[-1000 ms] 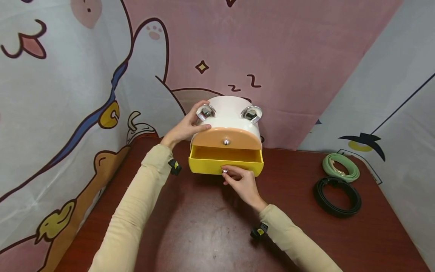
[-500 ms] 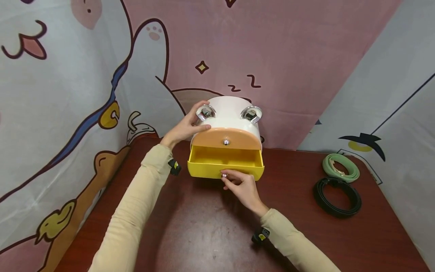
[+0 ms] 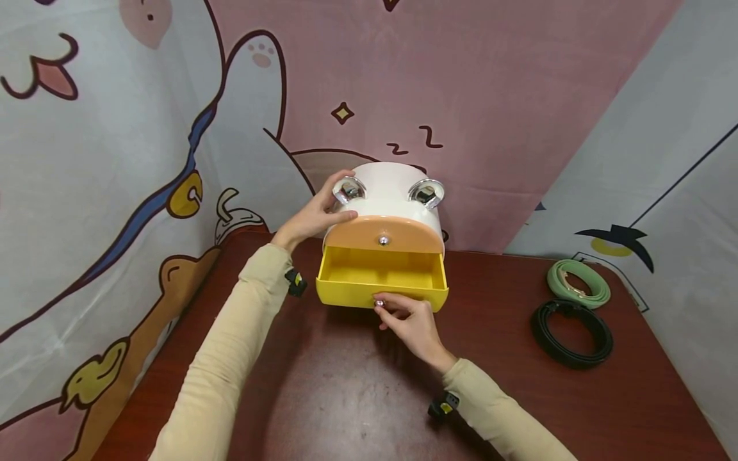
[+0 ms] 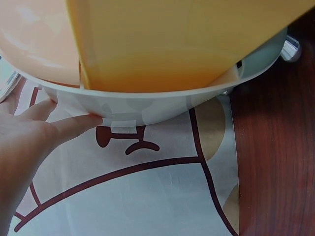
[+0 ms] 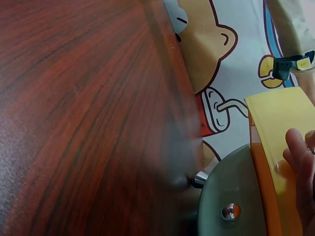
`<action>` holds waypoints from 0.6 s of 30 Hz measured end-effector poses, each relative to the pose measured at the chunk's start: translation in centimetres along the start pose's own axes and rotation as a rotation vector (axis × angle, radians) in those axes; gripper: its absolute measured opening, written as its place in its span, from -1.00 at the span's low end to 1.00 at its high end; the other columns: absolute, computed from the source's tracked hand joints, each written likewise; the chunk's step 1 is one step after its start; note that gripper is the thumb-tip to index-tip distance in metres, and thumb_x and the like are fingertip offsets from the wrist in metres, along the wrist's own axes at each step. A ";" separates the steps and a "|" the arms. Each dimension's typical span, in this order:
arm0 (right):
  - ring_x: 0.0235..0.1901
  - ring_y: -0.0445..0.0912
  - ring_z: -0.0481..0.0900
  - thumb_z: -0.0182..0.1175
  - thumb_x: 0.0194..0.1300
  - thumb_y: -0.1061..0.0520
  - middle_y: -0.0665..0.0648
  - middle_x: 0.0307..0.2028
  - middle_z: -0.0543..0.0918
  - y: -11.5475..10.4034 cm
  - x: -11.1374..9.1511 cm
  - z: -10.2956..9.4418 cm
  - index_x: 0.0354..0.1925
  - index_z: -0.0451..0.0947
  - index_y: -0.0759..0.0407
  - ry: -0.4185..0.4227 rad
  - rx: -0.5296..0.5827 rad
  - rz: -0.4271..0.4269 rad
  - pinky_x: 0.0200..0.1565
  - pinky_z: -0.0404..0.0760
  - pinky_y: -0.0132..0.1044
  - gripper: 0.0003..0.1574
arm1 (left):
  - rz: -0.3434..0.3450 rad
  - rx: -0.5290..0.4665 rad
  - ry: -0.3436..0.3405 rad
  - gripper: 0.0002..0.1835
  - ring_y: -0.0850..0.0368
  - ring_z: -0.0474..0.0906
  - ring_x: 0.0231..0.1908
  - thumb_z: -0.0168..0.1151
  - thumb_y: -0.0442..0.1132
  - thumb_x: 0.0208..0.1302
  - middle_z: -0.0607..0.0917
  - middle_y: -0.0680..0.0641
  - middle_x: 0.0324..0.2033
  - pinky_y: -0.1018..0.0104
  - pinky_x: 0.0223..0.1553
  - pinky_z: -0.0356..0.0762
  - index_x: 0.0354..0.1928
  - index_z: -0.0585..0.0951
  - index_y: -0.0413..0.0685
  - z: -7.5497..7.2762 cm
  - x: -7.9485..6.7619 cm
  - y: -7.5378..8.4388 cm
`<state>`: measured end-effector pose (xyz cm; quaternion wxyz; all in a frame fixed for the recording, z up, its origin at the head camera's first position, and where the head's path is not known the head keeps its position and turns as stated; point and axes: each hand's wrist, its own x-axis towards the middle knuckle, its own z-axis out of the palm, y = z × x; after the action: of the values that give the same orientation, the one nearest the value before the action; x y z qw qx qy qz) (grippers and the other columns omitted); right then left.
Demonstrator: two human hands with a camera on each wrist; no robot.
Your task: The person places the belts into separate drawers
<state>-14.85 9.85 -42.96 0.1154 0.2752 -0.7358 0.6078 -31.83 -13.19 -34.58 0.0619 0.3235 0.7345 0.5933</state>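
Note:
A small white drawer box (image 3: pixel 387 186) with two silver rings on its front stands at the back of the table. Below its orange upper drawer (image 3: pixel 403 235) juts a yellow lower drawer (image 3: pixel 346 293), pulled well out; its visible inside holds nothing. My left hand (image 3: pixel 314 218) rests on the box's left side, thumb toward the front; the left wrist view shows those fingers (image 4: pixel 74 127) touching the white wall. With thumb and forefinger, my right hand (image 3: pixel 416 325) pinches the silver knob (image 3: pixel 378 303) of the yellow drawer. In the right wrist view the knob is mostly hidden.
A coiled green belt (image 3: pixel 599 291) and a coiled black belt (image 3: pixel 602 342) lie at the right of the dark red table (image 3: pixel 357 410). Printed cloth (image 3: pixel 490 115) hangs close behind the box and along both sides.
The yellow drawer has slid farther out toward me, with my right hand drawing back on its knob. My left hand has stayed on the box.

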 end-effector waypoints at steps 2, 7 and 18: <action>-0.62 0.09 0.63 0.26 0.16 0.51 0.39 -0.33 0.69 -0.1 -0.1 0.0 -0.12 0.61 0.51 -0.007 0.002 -0.003 -0.49 0.63 -0.17 -0.74 | -0.004 -0.001 -0.001 -0.16 -0.07 0.43 0.06 0.23 -0.41 0.30 0.32 -0.18 0.29 0.09 0.10 0.35 0.49 0.00 0.10 0.0 0.0 0.0; -0.63 0.06 0.62 0.25 0.16 0.52 0.39 -0.33 0.69 -0.2 -0.5 0.1 -0.12 0.61 0.52 -0.019 0.000 -0.018 -0.51 0.63 -0.17 -0.73 | -0.009 -0.007 -0.005 -0.15 -0.05 0.44 0.06 0.24 -0.42 0.29 0.35 -0.17 0.27 0.13 0.10 0.36 0.48 0.00 0.09 0.0 -0.1 0.2; -0.65 0.03 0.62 0.24 0.12 0.56 0.43 -0.36 0.67 -0.4 -0.9 0.1 -0.15 0.60 0.55 -0.026 0.000 -0.081 -0.55 0.61 -0.22 -0.74 | -0.004 -0.009 -0.015 -0.16 -0.02 0.40 0.14 0.24 -0.42 0.29 0.32 -0.17 0.29 0.12 0.17 0.31 0.47 0.01 0.10 -0.1 -0.1 0.2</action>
<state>-13.84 9.92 -43.09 0.1305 0.3126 -0.7256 0.5989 -31.72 -13.25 -34.35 0.0702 0.3262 0.7320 0.5940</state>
